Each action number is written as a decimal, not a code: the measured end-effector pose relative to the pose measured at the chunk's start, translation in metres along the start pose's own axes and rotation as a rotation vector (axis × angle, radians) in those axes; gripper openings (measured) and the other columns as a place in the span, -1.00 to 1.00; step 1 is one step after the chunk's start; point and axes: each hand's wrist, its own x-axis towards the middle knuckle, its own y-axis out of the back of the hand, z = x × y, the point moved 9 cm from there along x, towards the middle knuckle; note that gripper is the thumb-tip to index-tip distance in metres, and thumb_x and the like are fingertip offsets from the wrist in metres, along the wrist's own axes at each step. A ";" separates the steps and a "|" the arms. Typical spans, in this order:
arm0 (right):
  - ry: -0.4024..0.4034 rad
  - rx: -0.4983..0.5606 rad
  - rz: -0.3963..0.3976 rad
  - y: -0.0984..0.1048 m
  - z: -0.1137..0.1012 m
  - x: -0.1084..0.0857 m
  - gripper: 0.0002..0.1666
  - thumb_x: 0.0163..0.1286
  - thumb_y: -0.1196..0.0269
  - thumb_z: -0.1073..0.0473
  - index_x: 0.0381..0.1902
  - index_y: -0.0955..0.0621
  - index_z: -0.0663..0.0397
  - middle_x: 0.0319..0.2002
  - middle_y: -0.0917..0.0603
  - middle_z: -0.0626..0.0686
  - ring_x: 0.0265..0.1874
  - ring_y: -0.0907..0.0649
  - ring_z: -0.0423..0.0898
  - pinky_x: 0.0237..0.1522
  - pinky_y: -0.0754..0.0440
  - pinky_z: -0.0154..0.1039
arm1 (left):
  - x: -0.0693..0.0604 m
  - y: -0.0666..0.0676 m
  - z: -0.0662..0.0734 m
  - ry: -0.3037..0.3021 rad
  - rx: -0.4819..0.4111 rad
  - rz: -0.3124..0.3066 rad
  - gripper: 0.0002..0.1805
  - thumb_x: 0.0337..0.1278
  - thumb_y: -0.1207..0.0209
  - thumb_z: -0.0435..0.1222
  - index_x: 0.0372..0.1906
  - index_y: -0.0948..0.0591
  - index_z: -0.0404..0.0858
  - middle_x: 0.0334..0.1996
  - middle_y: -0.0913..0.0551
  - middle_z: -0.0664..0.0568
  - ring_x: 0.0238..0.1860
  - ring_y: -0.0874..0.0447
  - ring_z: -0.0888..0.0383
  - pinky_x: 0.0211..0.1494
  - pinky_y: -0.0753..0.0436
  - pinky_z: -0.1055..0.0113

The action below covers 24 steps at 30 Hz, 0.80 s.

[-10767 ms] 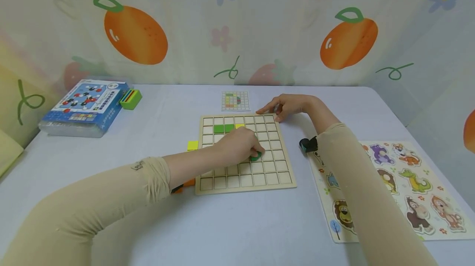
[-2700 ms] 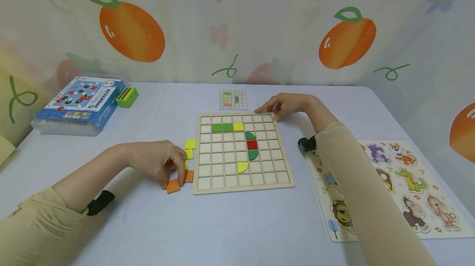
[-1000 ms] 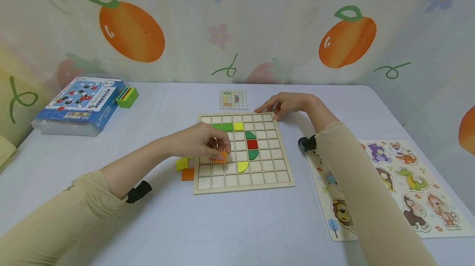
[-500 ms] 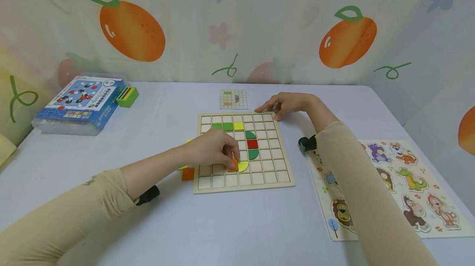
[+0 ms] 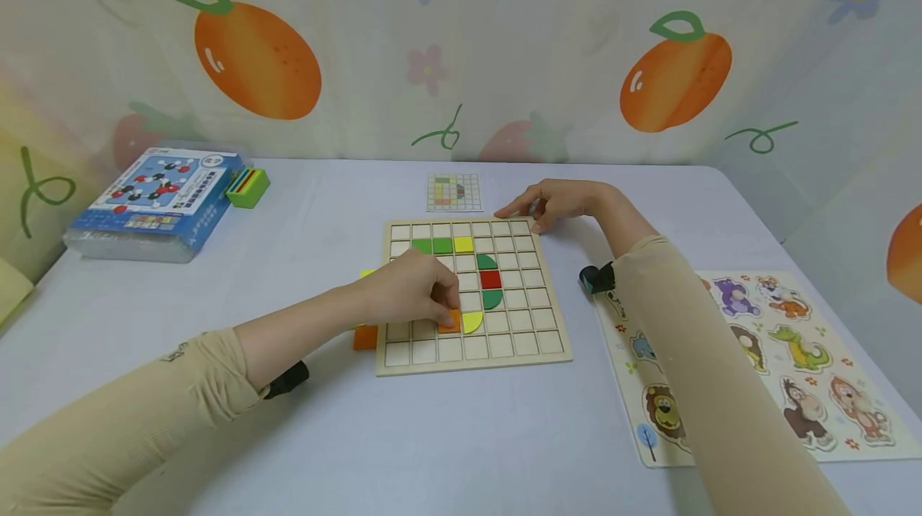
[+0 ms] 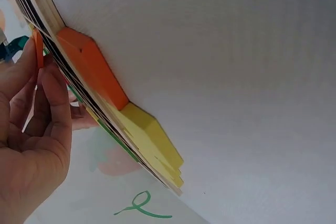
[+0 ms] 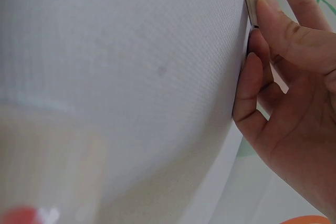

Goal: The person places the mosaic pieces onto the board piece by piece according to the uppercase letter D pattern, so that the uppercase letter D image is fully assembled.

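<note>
On the white table lies a wooden grid board (image 5: 523,322). My left hand (image 5: 410,290) pinches an orange square tile (image 5: 448,325) at a cell left of a yellow quarter-round piece (image 5: 471,323); in the left wrist view the same orange tile (image 6: 38,48) is between thumb and fingers. Farther up the board sit green squares (image 5: 442,246), a yellow square (image 5: 463,244), a red square (image 5: 490,280) and green quarter-rounds (image 5: 492,299). With thumb and index finger my right hand (image 5: 565,202) holds the board's far right corner; its other fingers (image 7: 248,85) are curled beside the edge.
Another orange tile (image 5: 364,338) and yellow tiles (image 6: 152,129) lie along the board's left edge, partly hidden by my arm. A small pattern card (image 5: 435,194) is beyond the board. A blue box (image 5: 154,196), green block (image 5: 248,190) and animal puzzle (image 5: 763,412) flank it.
My left hand took an orange tile from beside the board and carried it right onto the grid. In the last half second the tile settled flatter. My right hand stayed at the corner.
</note>
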 end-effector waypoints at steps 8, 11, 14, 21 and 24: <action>0.002 -0.006 -0.003 0.001 0.000 0.000 -0.25 0.14 -0.32 0.44 0.31 -0.53 -0.12 -0.02 -0.41 0.10 -0.42 -0.28 -0.12 -0.30 -0.23 -0.29 | 0.000 0.000 0.001 -0.018 0.102 0.012 -0.76 -0.09 -0.48 -0.20 -0.66 -0.64 -0.07 -0.58 -0.69 0.24 -0.45 -0.53 0.32 -0.24 -0.50 0.42; 0.011 -0.005 -0.004 0.001 0.000 0.000 -0.25 0.13 -0.32 0.44 0.30 -0.53 -0.10 -0.02 -0.41 0.11 -0.43 -0.27 -0.12 -0.31 -0.24 -0.30 | 0.000 0.000 0.000 -0.015 0.118 0.014 -0.74 -0.10 -0.48 -0.20 -0.68 -0.63 -0.07 -0.61 -0.67 0.24 -0.46 -0.52 0.31 -0.24 -0.48 0.41; 0.018 -0.004 -0.008 0.001 -0.002 0.000 -0.25 0.13 -0.31 0.45 0.30 -0.54 -0.09 -0.02 -0.41 0.11 -0.44 -0.27 -0.12 -0.32 -0.23 -0.30 | 0.000 0.000 -0.002 -0.008 0.095 0.002 -0.77 -0.09 -0.48 -0.20 -0.63 -0.64 -0.06 -0.59 -0.67 0.24 -0.45 -0.50 0.30 -0.25 -0.48 0.42; 0.017 0.001 -0.014 -0.001 -0.003 -0.001 -0.27 0.15 -0.28 0.46 0.30 -0.54 -0.10 -0.01 -0.42 0.11 -0.46 -0.26 -0.13 -0.33 -0.22 -0.30 | -0.007 0.006 -0.012 -0.034 0.038 -0.079 -0.86 0.04 -0.42 -0.23 -0.48 -0.65 -0.03 -0.54 -0.62 0.23 -0.44 -0.47 0.27 -0.33 -0.45 0.47; 0.014 -0.009 -0.009 0.000 -0.003 -0.001 -0.27 0.15 -0.29 0.45 0.29 -0.55 -0.11 -0.02 -0.43 0.11 -0.43 -0.27 -0.12 -0.31 -0.23 -0.30 | -0.017 0.012 -0.019 -0.034 -0.002 -0.137 -0.85 0.04 -0.42 -0.22 -0.49 -0.64 -0.04 -0.53 -0.61 0.21 -0.45 -0.45 0.26 -0.34 -0.43 0.48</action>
